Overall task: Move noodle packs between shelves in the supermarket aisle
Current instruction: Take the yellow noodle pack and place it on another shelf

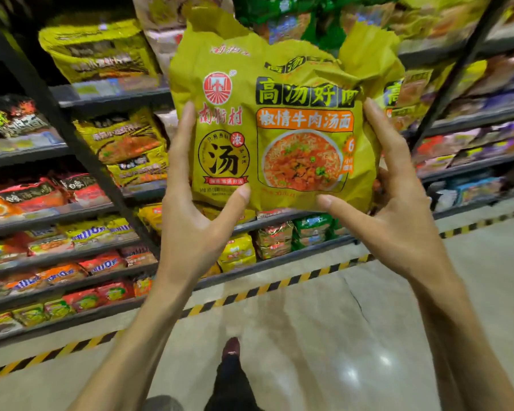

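Shelving (80, 96) fills the background: dark metal tiers on slanted black uprights, running from upper left to far right. Every tier carries noodle packs in yellow, red, orange, green and purple; most are blurred and their print cannot be read. Below lies a pale polished floor (324, 336), with a yellow-and-black hazard strip (279, 284) along the foot of the shelving. One dark trouser leg and a shoe (231, 350) show at bottom centre.

A large yellow pack (279, 129) is held up in mid-air at frame centre, in front of the shelves and touching none of them. Its face is upright toward the camera, showing a red round logo, Chinese characters and a pictured bowl of noodles. Its top edge is crumpled.

The left hand (196, 209) grasps the pack's left side, fingers up along the edge and thumb pressed on the lower front. The right hand (398, 209) grasps the right side likewise, thumb at the bottom edge.
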